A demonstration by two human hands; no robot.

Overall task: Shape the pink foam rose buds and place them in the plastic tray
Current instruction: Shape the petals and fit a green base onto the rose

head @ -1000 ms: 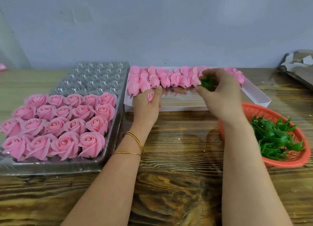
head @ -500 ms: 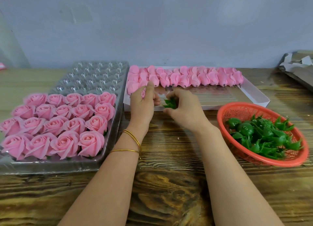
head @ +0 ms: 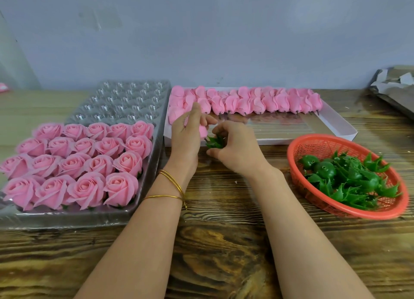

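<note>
We see the left hand (head: 187,134) closed on a pink bud (head: 202,130), seemingly touching the green calyx (head: 215,141) pinched in the right hand (head: 235,149).

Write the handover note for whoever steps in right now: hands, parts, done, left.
Left hand: holds one pink bud, stem toward the right hand.
Right hand: holds a green calyx at the bud's stem, not yet seated.
Plastic tray: four near rows filled with finished roses; far cells empty.
White box: unshaped buds along its far edge.
Red basket: spare calyxes.
Left: join, shape, place, repeat.
</note>
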